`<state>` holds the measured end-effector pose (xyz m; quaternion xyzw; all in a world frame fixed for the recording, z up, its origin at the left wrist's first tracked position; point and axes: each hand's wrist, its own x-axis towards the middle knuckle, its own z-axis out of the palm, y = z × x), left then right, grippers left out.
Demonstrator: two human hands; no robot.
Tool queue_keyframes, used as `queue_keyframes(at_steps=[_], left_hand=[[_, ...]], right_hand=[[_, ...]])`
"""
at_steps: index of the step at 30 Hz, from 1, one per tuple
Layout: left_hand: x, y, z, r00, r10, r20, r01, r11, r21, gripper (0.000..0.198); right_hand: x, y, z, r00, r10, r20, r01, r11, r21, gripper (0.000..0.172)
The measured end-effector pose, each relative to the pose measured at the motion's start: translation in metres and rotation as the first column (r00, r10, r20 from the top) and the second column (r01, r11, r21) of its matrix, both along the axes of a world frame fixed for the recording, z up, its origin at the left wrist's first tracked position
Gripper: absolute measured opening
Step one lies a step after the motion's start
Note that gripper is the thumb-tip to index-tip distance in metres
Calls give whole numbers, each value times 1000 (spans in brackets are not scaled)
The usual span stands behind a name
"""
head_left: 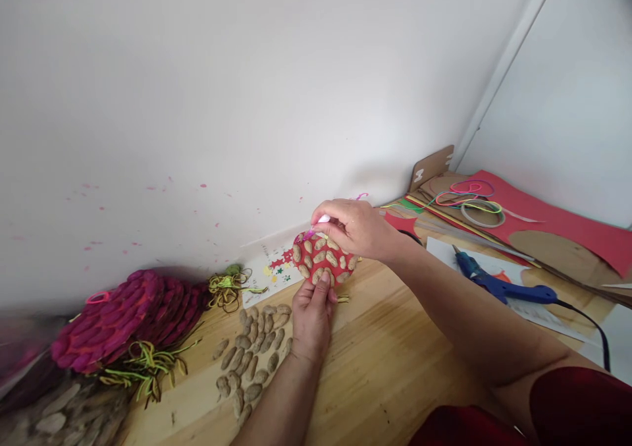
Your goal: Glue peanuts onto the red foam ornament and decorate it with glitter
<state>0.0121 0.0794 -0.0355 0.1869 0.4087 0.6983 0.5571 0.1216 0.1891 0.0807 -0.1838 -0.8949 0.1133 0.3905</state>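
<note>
In my left hand (312,317), thumb on top, is a round red disc (336,243) with several peanuts stuck over its face. It is held up off the table and tilted toward me. My right hand (353,228) reaches over the disc's upper edge, its fingers pinched on a small white and purple thing (323,219). Its kind is hard to make out, since the fingers hide much of it. The purple end meets the disc near its upper left rim. Loose peanuts (254,344) lie on the wooden table left of my left forearm.
Stacked magenta peanut-covered discs (118,314) with yellow-green yarn tassels (148,363) stand at left. Behind the disc lies white paper (254,278) with small stars. A blue glue gun (498,284) with a cord lies right, near red sheets (557,215), cardboard and a tape roll (481,214).
</note>
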Motion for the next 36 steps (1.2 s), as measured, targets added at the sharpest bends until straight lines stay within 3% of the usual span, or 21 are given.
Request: queue_keyframes(at_steps=[18,24,31,36], left_hand=[[1,-1,4,1000,-4,13,4,1000,-21,44],[2,-1,4,1000,-3,11,3,1000,-18,45],[2,-2,5,999,-16,27,17,1000,-18,44],[3,-2,8,999,-6,33,7,1000,-22,45]], right_hand=[[0,-2,0,1000,-10,3,10,1000,-24,6],[-5,-5,-5,998,-45,48,44,999,26,5],[-12,-3,-11,989,65,-136,-96,966,-241,8],[-6,4,-9,985,-2,-175,-46,962,-271,10]])
